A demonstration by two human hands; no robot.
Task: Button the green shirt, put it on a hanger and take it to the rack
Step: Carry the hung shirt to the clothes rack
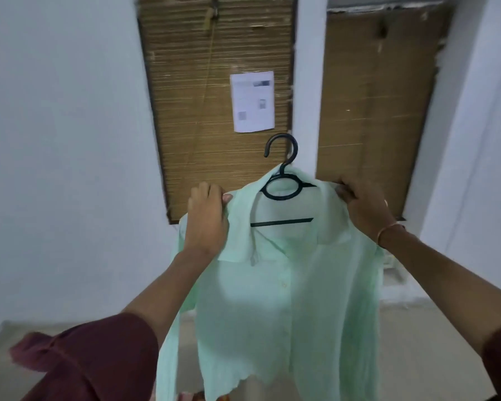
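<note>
Two hands, left (207, 218) and right (362, 206), each closed on one green shirt (272, 299), one black hanger (282, 180) inside

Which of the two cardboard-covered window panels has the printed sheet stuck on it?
The left cardboard panel, behind the hanger hook, carries the white printed sheet. The right cardboard panel is bare.

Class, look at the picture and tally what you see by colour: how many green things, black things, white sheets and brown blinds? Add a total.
Green: 1, the shirt
Black: 1, the hanger
White: 1, the paper sheet
Brown: 2, the left blind and the right blind
Total: 5
</note>
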